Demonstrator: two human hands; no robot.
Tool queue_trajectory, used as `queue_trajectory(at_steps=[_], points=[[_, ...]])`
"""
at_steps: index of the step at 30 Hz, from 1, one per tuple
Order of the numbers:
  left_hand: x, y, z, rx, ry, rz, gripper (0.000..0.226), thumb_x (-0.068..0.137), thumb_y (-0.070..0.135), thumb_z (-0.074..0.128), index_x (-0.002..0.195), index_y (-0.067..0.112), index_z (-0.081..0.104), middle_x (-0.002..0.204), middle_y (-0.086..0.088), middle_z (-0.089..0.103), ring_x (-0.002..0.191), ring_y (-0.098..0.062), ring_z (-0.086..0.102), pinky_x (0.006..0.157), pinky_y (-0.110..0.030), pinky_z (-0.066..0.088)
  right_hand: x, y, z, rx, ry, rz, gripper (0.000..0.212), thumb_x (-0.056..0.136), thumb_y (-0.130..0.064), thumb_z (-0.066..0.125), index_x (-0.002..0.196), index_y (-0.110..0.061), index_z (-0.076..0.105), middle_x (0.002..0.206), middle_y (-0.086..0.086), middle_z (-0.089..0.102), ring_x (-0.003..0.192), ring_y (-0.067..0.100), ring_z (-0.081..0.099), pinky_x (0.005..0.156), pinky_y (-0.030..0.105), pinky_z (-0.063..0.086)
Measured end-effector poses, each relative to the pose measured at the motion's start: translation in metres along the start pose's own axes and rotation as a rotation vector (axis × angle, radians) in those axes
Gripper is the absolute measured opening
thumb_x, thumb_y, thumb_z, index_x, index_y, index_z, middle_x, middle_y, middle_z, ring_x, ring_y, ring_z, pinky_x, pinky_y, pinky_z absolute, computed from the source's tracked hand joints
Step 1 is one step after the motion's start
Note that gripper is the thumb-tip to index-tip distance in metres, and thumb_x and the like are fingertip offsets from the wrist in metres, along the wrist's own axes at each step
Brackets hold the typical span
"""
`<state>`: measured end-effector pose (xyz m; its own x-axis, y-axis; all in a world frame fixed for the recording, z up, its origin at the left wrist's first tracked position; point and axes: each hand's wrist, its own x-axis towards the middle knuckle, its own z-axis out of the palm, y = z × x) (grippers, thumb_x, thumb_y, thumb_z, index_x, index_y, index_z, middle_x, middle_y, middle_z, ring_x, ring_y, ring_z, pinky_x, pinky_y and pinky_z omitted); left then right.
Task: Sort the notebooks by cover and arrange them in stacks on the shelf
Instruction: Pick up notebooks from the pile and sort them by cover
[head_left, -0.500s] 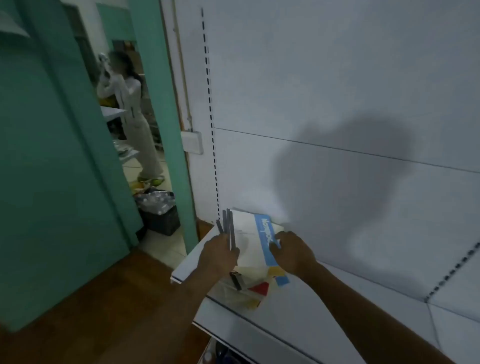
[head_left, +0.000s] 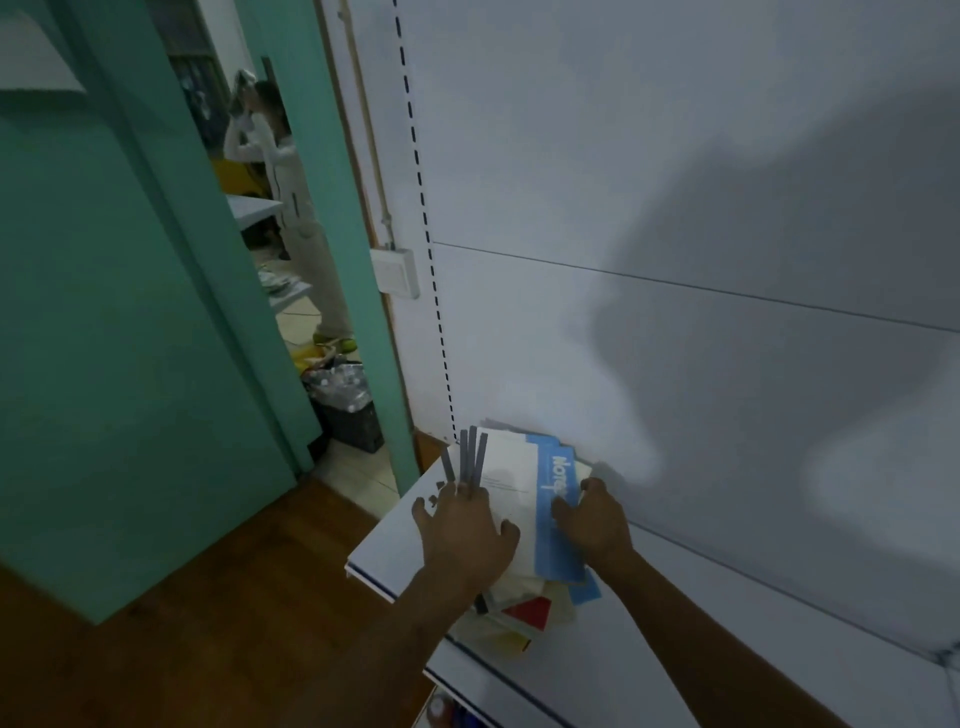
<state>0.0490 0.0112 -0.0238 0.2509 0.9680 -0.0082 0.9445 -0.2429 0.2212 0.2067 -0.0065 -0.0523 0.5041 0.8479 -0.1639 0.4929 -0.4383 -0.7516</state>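
Shelf (head_left: 395, 545): white board against a white panelled wall, wooden floor below.
Doorway: green door frame (head_left: 358, 208) at left; a person (head_left: 296, 208) stands beyond, bin (head_left: 345, 402) near the threshold.
Notebooks (head_left: 558, 499): loose pile at the shelf's left end, blue-striped cover on top.
Left hand (head_left: 462, 535): spread flat, pressing the pile.
Right hand (head_left: 592, 519): fingers curled on the blue cover's edge.

Looking like a small shop or stockroom: white metal retail shelving with a slotted upright (head_left: 415, 156) and plain back panels (head_left: 623, 156) is filling the right side. Notebooks (head_left: 524, 499) are lying at the left end of a shelf (head_left: 384, 540). Wooden floor (head_left: 208, 623), teal door (head_left: 104, 312), and a doorway showing a person (head_left: 291, 208) standing beside a full bin (head_left: 348, 410) in the next room.
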Motion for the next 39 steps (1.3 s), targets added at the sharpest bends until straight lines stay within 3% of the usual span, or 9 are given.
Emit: queue_trajectory(at_steps=[6, 10, 19, 24, 27, 30, 33, 36, 39], points=[[0.010, 0.009, -0.002, -0.148, 0.020, -0.030, 0.046, 0.089, 0.046, 0.048, 0.127, 0.021, 0.050, 0.129, -0.006, 0.052, 0.125, -0.023, 0.043, 0.108, -0.040, 0.035, 0.000, 0.007, 0.006, 0.078, 0.025, 0.066, 0.034, 0.088, -0.035, 0.062, 0.103, -0.012, 0.040, 0.103, 0.006, 0.061, 0.081, 0.016, 0.057, 0.062, 0.026, 0.041], [0.017, 0.002, 0.000, -0.239, 0.015, -0.042, 0.049, 0.087, 0.045, 0.052, 0.130, 0.020, 0.046, 0.133, -0.006, 0.048, 0.126, -0.025, 0.041, 0.108, -0.045, 0.037, -0.008, 0.007, 0.009, 0.167, 0.047, 0.071, 0.038, 0.087, -0.032, 0.066, 0.106, -0.008, 0.042, 0.097, 0.002, 0.057, 0.079, 0.014, 0.056, 0.052, 0.018, 0.037], [0.028, 0.006, -0.002, -0.184, 0.049, -0.025, 0.057, 0.086, 0.046, 0.051, 0.132, 0.016, 0.038, 0.129, -0.008, 0.051, 0.124, -0.028, 0.044, 0.102, -0.047, 0.039, -0.034, 0.010, -0.003, 0.470, 0.086, -0.036, 0.017, 0.093, -0.029, 0.058, 0.105, -0.018, 0.061, 0.097, -0.002, 0.071, 0.077, 0.008, 0.068, 0.057, 0.015, 0.048], [0.028, 0.036, 0.004, -0.705, -0.046, 0.149, 0.051, 0.090, 0.026, 0.059, 0.132, 0.013, 0.033, 0.114, -0.009, 0.061, 0.096, -0.020, 0.060, 0.080, -0.033, 0.052, -0.057, 0.032, -0.031, 0.634, 0.230, -0.023, 0.015, 0.095, -0.027, 0.055, 0.104, -0.018, 0.060, 0.092, 0.002, 0.074, 0.079, 0.018, 0.072, 0.065, 0.029, 0.056], [0.016, 0.062, 0.009, -0.827, -0.150, 0.285, 0.043, 0.093, 0.015, 0.056, 0.131, 0.013, 0.036, 0.115, -0.006, 0.062, 0.091, -0.011, 0.057, 0.073, -0.021, 0.046, -0.070, 0.060, -0.051, 0.584, 0.398, 0.082, 0.019, 0.095, -0.031, 0.054, 0.101, -0.015, 0.061, 0.089, 0.002, 0.073, 0.078, 0.020, 0.071, 0.066, 0.032, 0.053], [-0.001, 0.093, 0.025, -0.843, -0.246, 0.420, 0.041, 0.095, 0.011, 0.053, 0.133, 0.015, 0.039, 0.122, -0.001, 0.059, 0.101, -0.011, 0.057, 0.077, -0.014, 0.045, -0.085, 0.093, -0.072, 0.444, 0.461, 0.179, 0.021, 0.096, -0.036, 0.051, 0.099, -0.016, 0.059, 0.090, 0.002, 0.070, 0.080, 0.021, 0.068, 0.066, 0.032, 0.052], [-0.020, 0.125, 0.051, -0.805, -0.332, 0.438, 0.046, 0.094, 0.008, 0.053, 0.137, 0.017, 0.038, 0.129, -0.004, 0.057, 0.115, -0.019, 0.057, 0.093, -0.028, 0.050, -0.100, 0.125, -0.089, 0.353, 0.421, 0.274, 0.027, 0.096, -0.039, 0.050, 0.106, -0.015, 0.049, 0.094, 0.003, 0.066, 0.079, 0.018, 0.067, 0.064, 0.030, 0.052], [-0.035, 0.150, 0.081, -0.736, -0.419, 0.446, 0.043, 0.093, 0.007, 0.053, 0.133, 0.015, 0.042, 0.128, -0.007, 0.058, 0.115, -0.021, 0.057, 0.096, -0.034, 0.050, -0.109, 0.156, -0.098, 0.207, 0.403, 0.345, 0.027, 0.097, -0.042, 0.046, 0.110, -0.019, 0.041, 0.092, 0.000, 0.062, 0.075, 0.014, 0.065, 0.059, 0.025, 0.050], [-0.043, 0.163, 0.107, -0.653, -0.464, 0.403, 0.041, 0.092, 0.006, 0.053, 0.132, 0.010, 0.045, 0.127, -0.009, 0.057, 0.115, -0.021, 0.055, 0.098, -0.033, 0.048, -0.111, 0.178, -0.102, 0.108, 0.401, 0.378, 0.022, 0.097, -0.036, 0.046, 0.109, -0.017, 0.046, 0.090, 0.000, 0.062, 0.071, 0.009, 0.060, 0.056, 0.021, 0.043]])
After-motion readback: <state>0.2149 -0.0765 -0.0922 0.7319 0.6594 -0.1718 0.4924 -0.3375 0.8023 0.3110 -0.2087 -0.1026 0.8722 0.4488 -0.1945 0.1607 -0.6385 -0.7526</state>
